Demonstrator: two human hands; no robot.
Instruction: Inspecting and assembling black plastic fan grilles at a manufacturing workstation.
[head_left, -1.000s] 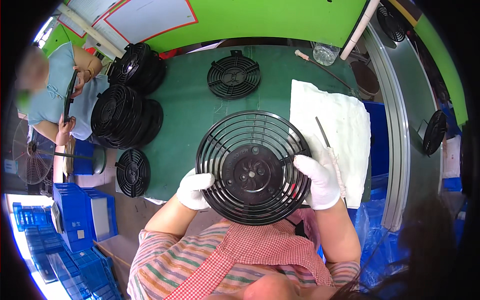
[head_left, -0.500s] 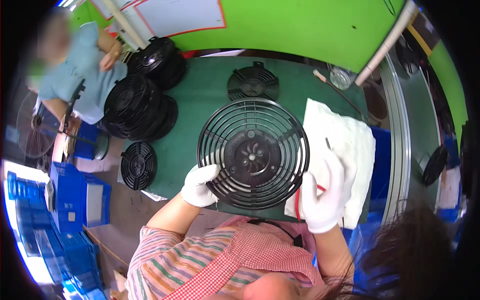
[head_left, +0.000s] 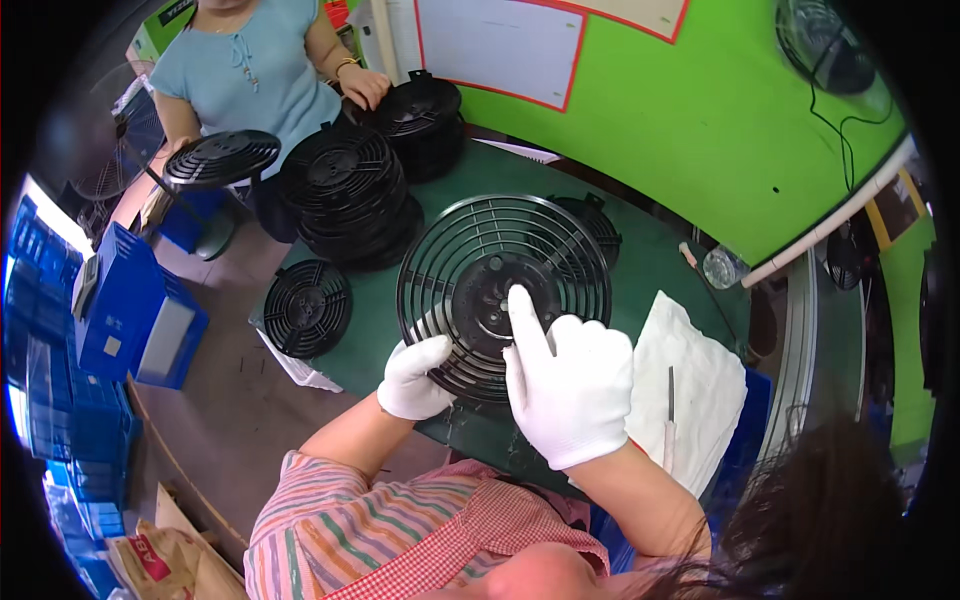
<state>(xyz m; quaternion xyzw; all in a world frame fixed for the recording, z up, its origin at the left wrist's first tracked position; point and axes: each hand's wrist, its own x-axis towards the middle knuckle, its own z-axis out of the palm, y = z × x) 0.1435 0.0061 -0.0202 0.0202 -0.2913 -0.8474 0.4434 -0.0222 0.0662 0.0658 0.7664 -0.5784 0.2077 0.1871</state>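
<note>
My gloved left hand [head_left: 415, 378] grips the lower left rim of a round black fan guard [head_left: 478, 292], holding it tilted up above the table. Its fingers wrap round the rings, with the thumb on the near side. My gloved right hand [head_left: 575, 395] lies in front of the guard, index finger stretched to the middle of its hub and the other fingers partly curled; I see nothing held in it. On a white cloth [head_left: 705, 385] to the right lies a thin file-like tool [head_left: 671, 395] with a pale handle.
Stacks of black guards [head_left: 345, 195] stand at the back left of the green table [head_left: 365, 345]. One guard [head_left: 307, 308] lies at the left edge, another [head_left: 603, 230] behind mine. Across the table a person [head_left: 250, 70] holds a guard [head_left: 222, 158]. Blue bins [head_left: 130, 310] stand at left.
My right hand has moved left from above the cloth to the guard's hub. The view has swung, so the tool on the cloth and more of the person opposite now show.
</note>
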